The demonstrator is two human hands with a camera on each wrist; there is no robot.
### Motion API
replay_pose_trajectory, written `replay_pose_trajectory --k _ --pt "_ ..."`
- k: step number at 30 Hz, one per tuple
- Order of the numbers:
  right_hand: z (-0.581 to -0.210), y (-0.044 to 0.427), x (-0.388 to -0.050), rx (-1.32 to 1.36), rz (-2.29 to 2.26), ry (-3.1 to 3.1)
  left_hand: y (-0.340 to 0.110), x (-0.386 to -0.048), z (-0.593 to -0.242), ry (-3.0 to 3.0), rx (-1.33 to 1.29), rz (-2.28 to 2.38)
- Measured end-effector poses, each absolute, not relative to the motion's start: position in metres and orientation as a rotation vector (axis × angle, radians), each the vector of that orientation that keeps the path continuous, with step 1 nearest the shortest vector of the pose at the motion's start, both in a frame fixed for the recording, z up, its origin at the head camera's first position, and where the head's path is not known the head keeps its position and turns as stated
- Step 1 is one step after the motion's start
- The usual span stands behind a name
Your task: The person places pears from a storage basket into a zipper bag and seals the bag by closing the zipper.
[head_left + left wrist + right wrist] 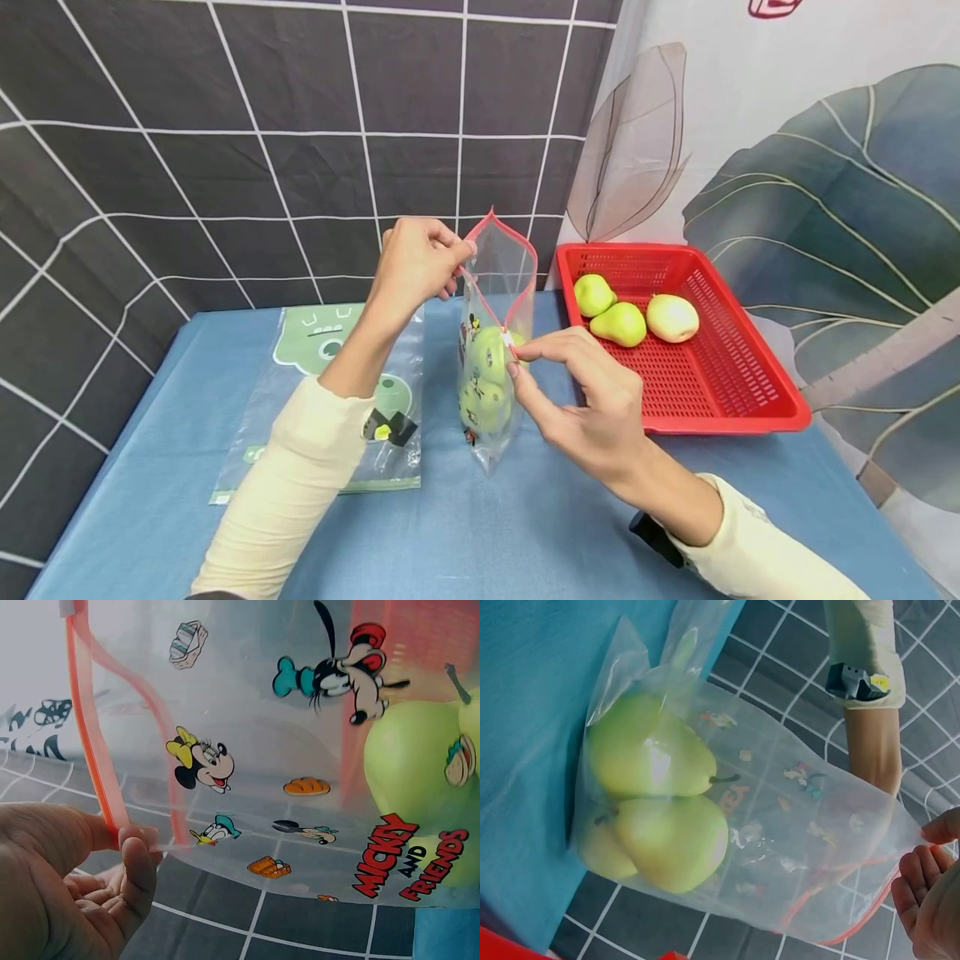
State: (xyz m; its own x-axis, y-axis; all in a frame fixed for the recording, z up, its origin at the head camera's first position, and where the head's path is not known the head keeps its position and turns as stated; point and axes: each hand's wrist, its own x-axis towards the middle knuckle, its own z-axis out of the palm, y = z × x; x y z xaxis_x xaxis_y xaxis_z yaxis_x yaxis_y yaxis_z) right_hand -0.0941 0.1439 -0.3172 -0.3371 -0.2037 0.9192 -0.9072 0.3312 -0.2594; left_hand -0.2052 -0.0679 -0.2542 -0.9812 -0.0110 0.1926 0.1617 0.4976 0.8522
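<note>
A clear zip bag [495, 275] with cartoon prints stands upright on the table, its red-edged mouth parted. Several green pears [671, 844] lie in its lower part. My left hand [420, 258] pinches one corner of the mouth between thumb and fingers; the left wrist view shows this grip [82, 877] close up. On the near side, my right hand [585, 392] pinches the red edge just below the white slider [507, 339]. In the right wrist view, the right hand [934, 896] holds the bag by its mouth end.
To the right, a red plastic basket [720, 400] holds two green pears [621, 325] and a paler round fruit [672, 318]. Another zip bag [300, 417] with a green cartoon face lies flat under my left forearm. A dark tiled-pattern backdrop [300, 83] rises behind the blue-covered table [480, 533].
</note>
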Motion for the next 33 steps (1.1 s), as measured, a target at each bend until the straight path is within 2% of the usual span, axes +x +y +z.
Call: replay_pose_trajectory --k 11,20,33 --pt "-0.312 0.157 -0.096 0.841 1.098 -1.851 -0.074 -0.202 -0.25 -2.484 -0.035 -1.589" --pt "-0.302 0.164 -0.118 0.637 1.363 -1.859 -0.084 -0.192 -0.241 -2.414 -0.041 -1.79" --pt "-0.291 0.172 -0.166 0.308 1.534 -2.005 -0.095 -0.165 -0.237 -2.567 -0.08 -1.363"
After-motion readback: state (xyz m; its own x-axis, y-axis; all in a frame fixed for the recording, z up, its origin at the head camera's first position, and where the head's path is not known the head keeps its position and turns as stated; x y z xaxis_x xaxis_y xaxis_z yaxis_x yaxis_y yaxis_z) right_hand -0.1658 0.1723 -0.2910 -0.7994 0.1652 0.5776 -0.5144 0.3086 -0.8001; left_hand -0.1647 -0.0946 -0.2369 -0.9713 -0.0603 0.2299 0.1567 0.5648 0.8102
